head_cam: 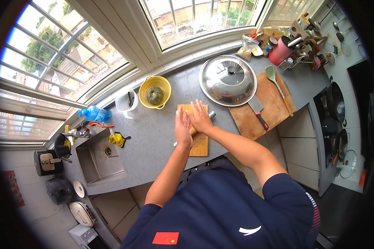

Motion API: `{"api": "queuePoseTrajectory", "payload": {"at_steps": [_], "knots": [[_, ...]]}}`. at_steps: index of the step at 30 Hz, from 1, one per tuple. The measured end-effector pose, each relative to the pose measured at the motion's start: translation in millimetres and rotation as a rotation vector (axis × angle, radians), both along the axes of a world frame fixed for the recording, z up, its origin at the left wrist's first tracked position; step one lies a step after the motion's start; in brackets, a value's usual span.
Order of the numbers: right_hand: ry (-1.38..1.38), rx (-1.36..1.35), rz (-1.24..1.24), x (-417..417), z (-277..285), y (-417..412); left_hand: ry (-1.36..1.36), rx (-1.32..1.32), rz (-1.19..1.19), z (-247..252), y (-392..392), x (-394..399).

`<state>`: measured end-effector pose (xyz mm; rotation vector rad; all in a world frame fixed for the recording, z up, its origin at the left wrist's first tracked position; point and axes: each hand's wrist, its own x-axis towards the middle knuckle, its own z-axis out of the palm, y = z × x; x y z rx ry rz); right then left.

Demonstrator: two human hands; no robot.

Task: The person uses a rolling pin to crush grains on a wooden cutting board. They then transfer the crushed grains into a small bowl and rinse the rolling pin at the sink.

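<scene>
My left hand and my right hand are held above a small wooden board, palms turned towards each other and fingers extended. They meet or nearly meet near the base of the thumbs; whether anything lies between the palms is hidden. Neither hand visibly grips an object. Tan crumbs are spread over the board beneath them. A metal rod, perhaps a rolling pin, lies slantwise across the board, its middle covered by my hands and its two ends showing.
A steel lid, a cleaver and a green spatula are on or by a large cutting board, right. Left are a yellow basket holding a green squash, a white jug and a sink.
</scene>
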<state>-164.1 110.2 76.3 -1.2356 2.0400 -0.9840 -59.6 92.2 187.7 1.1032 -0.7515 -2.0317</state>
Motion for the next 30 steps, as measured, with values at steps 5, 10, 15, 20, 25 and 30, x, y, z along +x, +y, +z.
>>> {"api": "queuePoseTrajectory", "payload": {"at_steps": [5, 10, 15, 20, 25, 30], "knots": [[-1.352, -0.018, -0.245, 30, 84, -2, -0.223, -0.582, -0.187, -49, -2, 17], [0.301, -0.27, 0.24, 19, 75, 47, -0.326, -0.502, -0.066, -7, -4, 24], [-0.181, -0.306, 0.156, 18, 66, 151, -0.563, -0.782, -0.066, -39, 13, 64], [-0.452, 0.26, 0.043, 39, 12, 266, -0.596, -0.681, 0.059, -63, 76, 113], [-1.175, 0.583, -0.428, 63, -61, 287, -0.468, -0.515, 0.144, -89, 140, 146], [-1.43, 0.377, -0.719, 85, -175, 265, -0.332, -0.402, 0.114, -89, 201, 179]]}}
